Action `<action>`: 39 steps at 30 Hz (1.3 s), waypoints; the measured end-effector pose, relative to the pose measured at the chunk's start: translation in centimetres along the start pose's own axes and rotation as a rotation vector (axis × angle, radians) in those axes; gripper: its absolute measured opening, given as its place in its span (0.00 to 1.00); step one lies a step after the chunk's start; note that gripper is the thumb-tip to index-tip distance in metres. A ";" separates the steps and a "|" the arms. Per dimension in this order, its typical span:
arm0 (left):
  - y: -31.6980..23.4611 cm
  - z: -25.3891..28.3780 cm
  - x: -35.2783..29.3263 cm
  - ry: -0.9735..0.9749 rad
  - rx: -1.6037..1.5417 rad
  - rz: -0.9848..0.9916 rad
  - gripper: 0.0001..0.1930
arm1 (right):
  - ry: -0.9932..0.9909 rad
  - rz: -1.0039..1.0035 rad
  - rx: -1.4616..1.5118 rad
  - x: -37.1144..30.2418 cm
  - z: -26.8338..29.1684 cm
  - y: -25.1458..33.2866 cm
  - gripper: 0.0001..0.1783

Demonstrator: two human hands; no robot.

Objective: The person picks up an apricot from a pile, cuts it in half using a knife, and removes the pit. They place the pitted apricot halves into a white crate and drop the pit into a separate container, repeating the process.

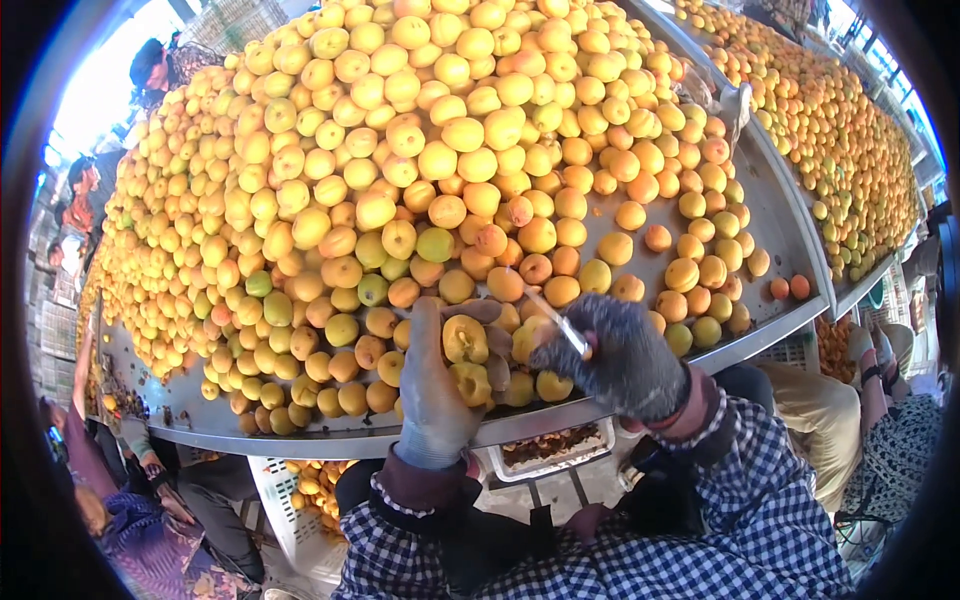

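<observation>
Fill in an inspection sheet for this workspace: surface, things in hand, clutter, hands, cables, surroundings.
Surface: metal table with a raised rim, heaped with yellow-orange apricot-like fruit, some greenish.
Things in hand: split fruit, its hollow showing; slim-bladed tool.
Clutter: small dark scraps along the near-left edge.
Hands: left hand, gloved, holds the split fruit; right hand, in a dark glove, grips the tool.
Cables: nothing seen that is clearly a cable.
Surroundings: below the table, a white tray of brown pieces and a white crate of orange pieces; co-workers on both sides.
</observation>
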State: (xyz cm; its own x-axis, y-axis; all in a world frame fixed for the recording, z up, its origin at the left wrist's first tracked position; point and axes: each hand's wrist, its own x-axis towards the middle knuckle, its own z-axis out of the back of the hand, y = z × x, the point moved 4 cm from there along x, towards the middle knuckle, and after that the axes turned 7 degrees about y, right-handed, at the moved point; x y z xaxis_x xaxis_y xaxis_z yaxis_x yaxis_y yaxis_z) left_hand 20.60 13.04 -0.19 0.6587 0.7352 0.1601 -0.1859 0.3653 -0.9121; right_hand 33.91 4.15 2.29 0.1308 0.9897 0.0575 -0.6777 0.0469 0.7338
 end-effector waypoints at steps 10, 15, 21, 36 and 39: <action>0.2 8.3 -8.8 -0.350 -0.979 0.464 0.21 | -0.063 -0.319 0.829 -2.9 -3.1 -7.2 0.08; 0.3 16.1 -23.8 -0.704 -0.926 0.447 0.19 | -0.123 -0.294 1.180 -3.7 -4.9 -9.0 0.09; 4.9 15.6 -44.3 -1.142 -0.766 0.868 0.19 | -0.267 -0.187 0.753 -3.8 -2.6 -9.2 0.10; -0.4 10.6 -13.8 -0.213 0.344 0.335 0.12 | -0.390 -0.400 1.109 -4.7 -1.8 -8.2 0.10; -4.5 4.9 -3.2 -0.057 0.944 -0.088 0.21 | -0.365 -0.470 1.121 -4.8 -1.2 -8.8 0.10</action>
State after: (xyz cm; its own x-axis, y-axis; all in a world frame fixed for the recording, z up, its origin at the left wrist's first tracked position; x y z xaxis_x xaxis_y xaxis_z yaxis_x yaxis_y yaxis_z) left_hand 15.72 11.84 5.24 0.6663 0.7007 0.2550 -0.6664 0.7130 -0.2180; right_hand 38.34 -0.80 -5.27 0.5032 0.8059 -0.3119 0.4467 0.0664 0.8922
